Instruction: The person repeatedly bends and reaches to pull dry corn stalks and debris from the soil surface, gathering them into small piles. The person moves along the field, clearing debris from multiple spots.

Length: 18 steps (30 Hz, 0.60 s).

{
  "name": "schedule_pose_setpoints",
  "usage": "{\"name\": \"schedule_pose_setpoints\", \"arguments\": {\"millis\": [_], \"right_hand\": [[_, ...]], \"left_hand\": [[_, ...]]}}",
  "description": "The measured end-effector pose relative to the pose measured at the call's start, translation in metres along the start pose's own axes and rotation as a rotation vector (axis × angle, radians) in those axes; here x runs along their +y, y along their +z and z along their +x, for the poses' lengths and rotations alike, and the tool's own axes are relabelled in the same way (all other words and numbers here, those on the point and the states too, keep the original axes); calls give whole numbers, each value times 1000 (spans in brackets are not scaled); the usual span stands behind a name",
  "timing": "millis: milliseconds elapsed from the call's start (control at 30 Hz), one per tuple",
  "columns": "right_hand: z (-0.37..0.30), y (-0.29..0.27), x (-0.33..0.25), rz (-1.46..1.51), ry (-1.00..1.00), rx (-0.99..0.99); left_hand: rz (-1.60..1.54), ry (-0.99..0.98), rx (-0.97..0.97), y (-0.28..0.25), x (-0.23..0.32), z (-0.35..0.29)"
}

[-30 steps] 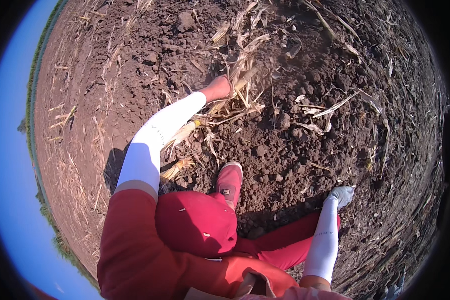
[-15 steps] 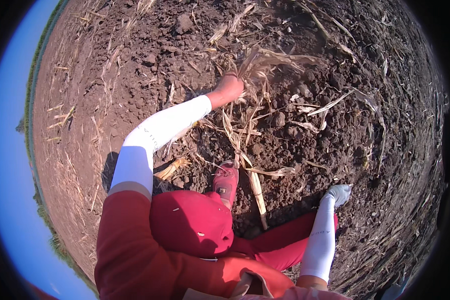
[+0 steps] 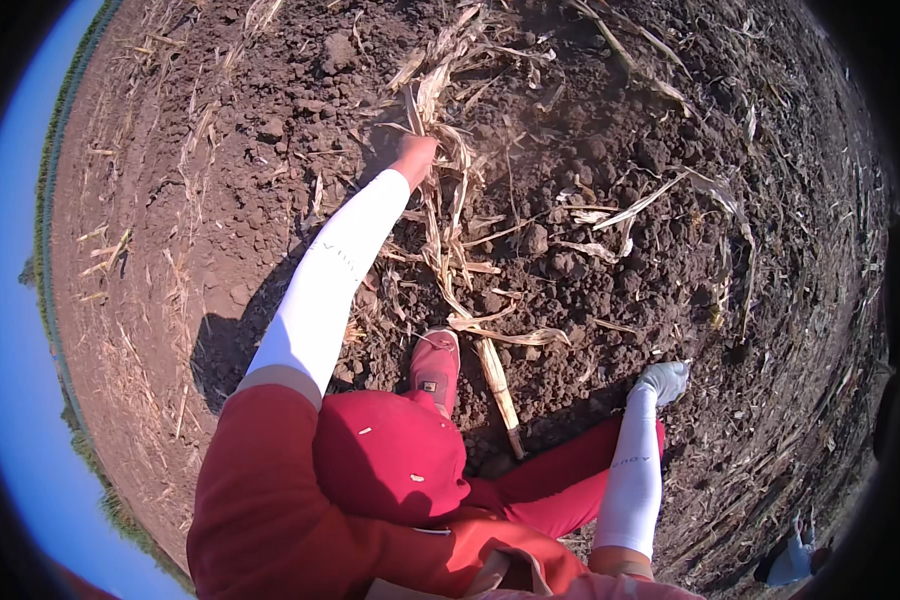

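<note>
My bare left hand [image 3: 417,156], reaching far ahead at the end of a white sleeve, is closed around the leafy part of a dry corn stalk [image 3: 496,385]. Pale leaves stick out past the fist and trail beside it. The stalk lies on the soil, its thick cut end pointing back toward my legs, just right of my red shoe [image 3: 436,368]. Low at the right, my right hand [image 3: 664,382] wears a grey glove and rests close to the soil beside my knee. Its fingers look curled in; what they hold, if anything, is hidden.
Clumpy brown soil [image 3: 610,290] with scattered dry leaves surrounds me. A bent, pale leaf strip [image 3: 642,203] lies ahead on the right. My bent red-trousered legs [image 3: 380,450] fill the near middle. Another person [image 3: 796,560] shows small at the lower right rim.
My left hand has moved farther ahead and slightly left, the arm straightening. The bunched leaves it holds have swung from the right to point away ahead. My right hand stays nearly in place.
</note>
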State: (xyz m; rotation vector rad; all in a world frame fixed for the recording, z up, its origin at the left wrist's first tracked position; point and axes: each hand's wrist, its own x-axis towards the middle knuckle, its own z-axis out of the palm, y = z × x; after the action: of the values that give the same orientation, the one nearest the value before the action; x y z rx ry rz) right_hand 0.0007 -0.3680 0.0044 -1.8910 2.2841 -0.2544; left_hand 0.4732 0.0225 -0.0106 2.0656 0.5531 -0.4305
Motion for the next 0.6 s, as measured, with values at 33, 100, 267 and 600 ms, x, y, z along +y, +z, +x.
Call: {"name": "schedule_pose_setpoints", "arguments": {"millis": [33,100,267,600], "right_hand": [[-2,1,-2,3,-19,14],[-1,5,-2,17,2,-39],[21,18,25,-67,-70,136],[15,12,21,-222,-239,5]], "left_hand": [[99,81,129,-1,-1,0],[308,244,377,-5,-6,-6],[329,367,59,3,44,-110],[733,606,-327,11,49,-205]]}}
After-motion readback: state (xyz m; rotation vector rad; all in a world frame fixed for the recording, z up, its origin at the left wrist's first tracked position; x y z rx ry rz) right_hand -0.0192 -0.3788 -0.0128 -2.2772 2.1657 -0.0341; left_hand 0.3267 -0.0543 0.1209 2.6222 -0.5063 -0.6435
